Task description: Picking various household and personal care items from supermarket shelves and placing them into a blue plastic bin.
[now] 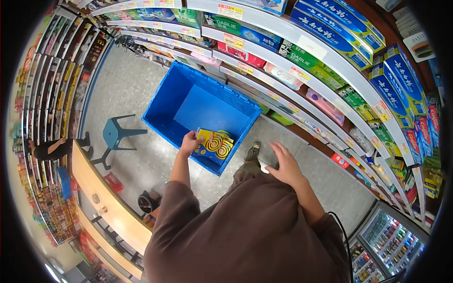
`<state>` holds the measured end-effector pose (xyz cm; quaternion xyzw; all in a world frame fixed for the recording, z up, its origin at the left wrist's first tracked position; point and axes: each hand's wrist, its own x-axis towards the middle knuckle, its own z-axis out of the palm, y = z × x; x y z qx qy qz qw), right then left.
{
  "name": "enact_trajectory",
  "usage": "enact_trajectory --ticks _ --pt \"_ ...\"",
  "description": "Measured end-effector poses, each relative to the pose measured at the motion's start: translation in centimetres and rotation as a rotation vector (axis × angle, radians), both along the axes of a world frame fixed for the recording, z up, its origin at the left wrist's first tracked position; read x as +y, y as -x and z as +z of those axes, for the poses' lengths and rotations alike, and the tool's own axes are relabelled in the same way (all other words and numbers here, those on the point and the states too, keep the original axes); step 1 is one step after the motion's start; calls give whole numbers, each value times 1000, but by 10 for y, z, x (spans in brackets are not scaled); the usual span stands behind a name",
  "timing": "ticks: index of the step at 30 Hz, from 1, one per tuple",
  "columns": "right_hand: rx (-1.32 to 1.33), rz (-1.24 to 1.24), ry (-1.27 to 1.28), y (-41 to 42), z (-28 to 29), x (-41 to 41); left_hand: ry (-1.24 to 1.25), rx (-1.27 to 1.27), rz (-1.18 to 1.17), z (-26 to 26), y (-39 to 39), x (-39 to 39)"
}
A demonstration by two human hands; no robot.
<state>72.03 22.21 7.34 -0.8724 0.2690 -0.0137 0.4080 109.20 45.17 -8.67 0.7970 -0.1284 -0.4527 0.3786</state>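
My left hand (191, 143) grips the left edge of a flat yellow and blue box (213, 145) printed with spiral coils, like a mosquito-coil pack. The box is over the near end of a blue plastic crate (170, 139); I cannot tell whether it rests on anything inside. Behind its upper edge, part of another yellow and green item shows. My right hand (286, 166) is apart from everything, fingers spread and holding nothing, above the floor to the right of the crate.
Curved shelves (258, 72) with toothpaste boxes and packs run along the far and right sides. A blue-green stool (114, 132), a red stool (114, 183) and a wooden table (116, 221) stand left. Another person (53, 150) is beyond the table. A glass-fronted fridge (389, 240) is lower right.
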Motion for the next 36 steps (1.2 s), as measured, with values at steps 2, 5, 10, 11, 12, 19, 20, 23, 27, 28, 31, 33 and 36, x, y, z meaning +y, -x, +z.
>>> enact_trajectory --ticks 2,5,10,11,12,19,20,23,27,28,31,33,36 --pt "11 12 -7 -1 -5 2 -43 -21 -28 -42 -9 17" --pt "45 -52 -44 4 -7 3 -130 -5 -128 -50 -2 -8" --pt "50 -80 -47 15 -6 0 -196 -264 -364 -87 6 2" --pt "70 -113 -53 21 -5 -2 -287 -561 -530 -84 13 -2" --pt "74 -133 -62 25 -2 -4 -284 -610 -444 -91 17 7" --pt "61 -310 50 81 -5 -24 -442 -711 -451 -77 48 -6" --pt "6 -320 85 90 -8 -27 -443 -800 -355 -78 51 -6" --pt "-232 -544 337 128 -10 -46 -135 -1010 -152 -53 56 -35" --pt "-531 -1032 668 206 10 -85 307 -828 -195 22 117 -112" --pt "-601 -1199 800 233 17 -99 303 -795 -276 39 145 -135" --pt "-804 -1503 1122 326 55 -142 559 -678 -509 41 228 -187" --pt "-918 -1633 1312 389 89 -173 479 -589 -753 57 292 -218" --pt "-919 -1663 1426 459 159 -212 557 -490 -979 72 385 -248"
